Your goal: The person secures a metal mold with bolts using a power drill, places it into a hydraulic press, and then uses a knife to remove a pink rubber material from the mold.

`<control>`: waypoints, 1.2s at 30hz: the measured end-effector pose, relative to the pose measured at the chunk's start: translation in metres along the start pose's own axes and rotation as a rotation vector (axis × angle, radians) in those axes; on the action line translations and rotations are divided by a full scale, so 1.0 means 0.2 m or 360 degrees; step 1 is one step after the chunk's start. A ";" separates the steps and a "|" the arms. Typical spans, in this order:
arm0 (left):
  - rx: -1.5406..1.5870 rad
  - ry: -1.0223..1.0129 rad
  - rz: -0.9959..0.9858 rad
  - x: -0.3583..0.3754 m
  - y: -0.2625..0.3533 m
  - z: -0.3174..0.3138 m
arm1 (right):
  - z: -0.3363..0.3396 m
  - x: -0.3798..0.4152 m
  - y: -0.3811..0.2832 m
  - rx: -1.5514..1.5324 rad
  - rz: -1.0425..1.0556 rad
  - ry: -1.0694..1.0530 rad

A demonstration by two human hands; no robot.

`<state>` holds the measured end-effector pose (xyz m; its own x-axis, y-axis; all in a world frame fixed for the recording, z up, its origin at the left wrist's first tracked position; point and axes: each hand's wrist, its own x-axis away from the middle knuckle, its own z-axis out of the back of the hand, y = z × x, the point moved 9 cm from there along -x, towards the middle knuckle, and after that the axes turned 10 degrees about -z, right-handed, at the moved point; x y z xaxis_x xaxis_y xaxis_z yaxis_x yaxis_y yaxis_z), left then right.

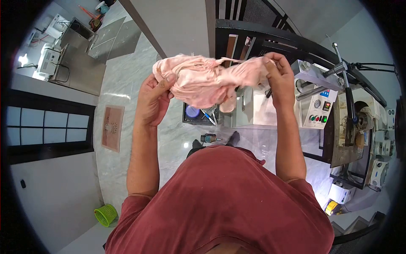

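A crumpled pink cloth (198,82) is stretched between my two hands, held up in front of me. My left hand (157,93) grips its bunched left end, the thumb pressed on top. My right hand (280,76) pinches the narrower right end between thumb and fingers. The cloth's right part is twisted and slightly blurred. Below it, partly covered, sits a black tray (198,122) with a blue round lid (192,111) and pen-like tools (209,117).
To the right stands a white machine with a control panel (319,111) and a lever (349,103). A power drill (210,138) lies on the floor between my feet. A doormat (113,128) and a green basket (106,215) are at left.
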<state>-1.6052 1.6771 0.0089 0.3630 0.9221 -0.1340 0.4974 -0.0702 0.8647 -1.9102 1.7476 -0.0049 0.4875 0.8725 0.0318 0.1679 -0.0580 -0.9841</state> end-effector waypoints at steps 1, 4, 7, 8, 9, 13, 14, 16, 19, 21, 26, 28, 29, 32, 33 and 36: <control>0.0001 -0.0002 0.0000 -0.01 -0.01 -0.04 | -0.02 0.01 -0.02 0.0282 0.0162 0.0034; -0.0103 -0.0019 -0.0083 -0.05 0.00 -0.18 | -0.36 0.17 -0.09 0.0671 0.0376 -0.0437; 0.0164 -0.0324 0.0002 -0.12 -0.04 -0.28 | -0.59 0.19 0.01 0.0699 0.0335 -0.0693; 0.0165 -0.0324 0.0003 -0.15 -0.06 -0.27 | -0.61 0.17 0.04 0.0567 0.0034 -0.0718; -0.0017 -0.0310 -0.0237 -0.19 -0.02 -0.25 | -0.58 0.15 -0.03 0.0367 0.0024 -0.0609; -0.1580 -0.0557 0.0352 0.06 -0.34 -0.16 | -0.47 0.06 -0.27 -0.0494 0.0111 -0.0386; -0.1973 -0.0823 0.0664 0.08 -0.61 0.04 | -0.41 0.03 -0.35 -0.0584 0.0294 -0.0249; -0.1604 -0.0618 0.0527 0.17 -0.71 0.17 | -0.25 -0.01 -0.46 -0.0558 0.0463 0.0055; -0.0248 0.0025 0.0356 0.17 -0.71 0.39 | -0.07 -0.08 -0.33 0.0009 0.0396 0.0130; 0.0603 0.0301 -0.0013 0.13 -0.40 0.25 | -0.07 -0.07 -0.05 0.0472 -0.0095 0.0104; 0.1024 0.0092 -0.0113 0.05 -0.20 0.11 | -0.16 0.13 0.79 0.0047 -0.1245 -0.0092; 0.0982 0.0285 -0.0036 0.05 -0.22 0.13 | -0.14 0.15 1.09 -0.0430 -0.1467 -0.0294; 0.1011 0.0526 0.0004 0.03 -0.19 0.15 | -0.22 0.20 1.10 -0.0908 -0.1661 -0.0512; 0.0841 0.0283 -0.0135 -0.11 -0.05 0.41 | -0.25 0.27 0.90 -0.0613 -0.1308 -0.0625; 0.0556 0.0252 -0.0350 -0.14 0.06 0.54 | -0.27 0.31 0.84 -0.0592 -0.1261 -0.0618; 0.0700 0.0615 -0.0275 -0.21 0.22 0.75 | -0.31 0.43 0.74 -0.0565 -0.1129 -0.0775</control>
<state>-1.4795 1.5784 -0.0197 -0.0233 0.9997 0.0018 0.8325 0.0184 0.5538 -1.7897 1.7844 -0.1378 -0.2293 0.8633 0.4496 0.5803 0.4921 -0.6489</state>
